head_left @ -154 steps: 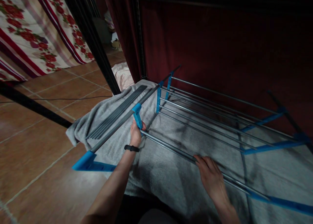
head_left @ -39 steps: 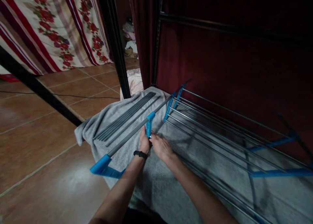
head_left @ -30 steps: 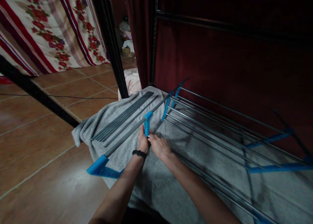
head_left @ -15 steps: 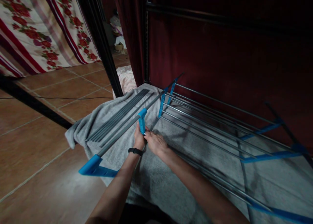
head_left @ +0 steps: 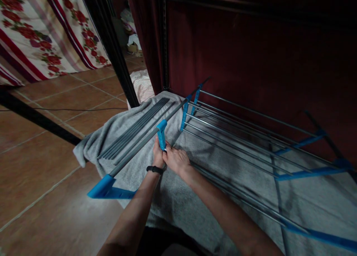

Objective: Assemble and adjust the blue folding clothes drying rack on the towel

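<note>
A rack of silver rods (head_left: 240, 137) and blue plastic brackets lies flat on a grey towel (head_left: 195, 196) on the floor. My left hand (head_left: 158, 156), a black band at its wrist, is closed round a blue bracket (head_left: 161, 134) on the grey side tube (head_left: 139, 148). My right hand (head_left: 176, 160) presses against it from the right, fingers closed on the end of a silver rod (head_left: 223, 181) at that bracket. A blue corner piece (head_left: 102, 186) caps the tube's near end.
Several loose grey tubes (head_left: 134, 129) lie on the towel's left part. A dark red fabric wall (head_left: 251, 55) stands behind the rack. Black frame posts (head_left: 111, 51) cross the tiled floor (head_left: 41, 163), and a flowered cloth (head_left: 41, 32) hangs at the far left.
My right hand slid along the silver rod from its middle to the blue bracket beside my left hand. In the last second both hands stay there; the view shifts slightly.
</note>
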Demonstrator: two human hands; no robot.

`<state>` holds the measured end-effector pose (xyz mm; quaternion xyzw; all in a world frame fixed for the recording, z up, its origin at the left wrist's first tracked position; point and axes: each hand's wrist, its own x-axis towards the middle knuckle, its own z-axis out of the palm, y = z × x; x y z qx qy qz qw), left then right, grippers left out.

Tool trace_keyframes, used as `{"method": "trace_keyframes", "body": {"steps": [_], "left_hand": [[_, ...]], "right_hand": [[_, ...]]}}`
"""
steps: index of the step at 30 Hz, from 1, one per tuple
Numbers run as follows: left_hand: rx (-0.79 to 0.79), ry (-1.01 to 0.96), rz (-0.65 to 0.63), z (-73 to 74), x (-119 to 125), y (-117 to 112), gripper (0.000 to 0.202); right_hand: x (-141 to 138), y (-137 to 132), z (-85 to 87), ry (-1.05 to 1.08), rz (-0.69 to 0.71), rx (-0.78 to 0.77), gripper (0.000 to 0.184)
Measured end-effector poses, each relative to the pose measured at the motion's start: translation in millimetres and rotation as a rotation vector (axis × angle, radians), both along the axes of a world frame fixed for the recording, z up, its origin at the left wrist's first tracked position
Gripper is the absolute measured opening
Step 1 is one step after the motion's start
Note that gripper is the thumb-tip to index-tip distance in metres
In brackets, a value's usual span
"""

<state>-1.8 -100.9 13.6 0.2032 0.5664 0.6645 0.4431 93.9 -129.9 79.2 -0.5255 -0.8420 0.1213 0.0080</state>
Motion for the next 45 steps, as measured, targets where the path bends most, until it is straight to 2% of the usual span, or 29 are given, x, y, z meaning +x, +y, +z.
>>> {"method": "trace_keyframes", "body": {"steps": [4,11,20,27,33,39,45], "left_hand": [[0.017,-0.085,0.034,-3.6,1.4,-1.0,0.044],[0.018,-0.136,0.068,-0.9,2.8,0.2,0.047],[0.057,-0.201,0.034,0.1,6.1,-1.3,0.055],[0.072,-0.139,0.019,-5.8,3.8,0.6,0.054],[0.067,-0.068,0.064,-13.8,1.3,4.1,0.049],[0.042,-0.002,0.067,-11.5,1.8,3.6,0.044],[0.018,0.065,0.054,-5.4,4.1,1.6,0.042]], "right_hand": [[1.6,2.9,-1.9,-0.012,0.028,-0.016,0.043],[-4.1,-1.1,-5.6,-0.03,-0.014,-0.033,0.044],[-1.8,7.7,-3.5,0.007,-0.002,-0.139,0.048],[0.8,16.9,-1.2,0.043,0.008,-0.24,0.041],[3.7,22.7,5.3,0.103,0.009,-0.301,0.04],[5.7,21.1,5.5,0.084,0.014,-0.289,0.04],[7.6,16.2,0.3,0.07,0.039,-0.194,0.04]]}}
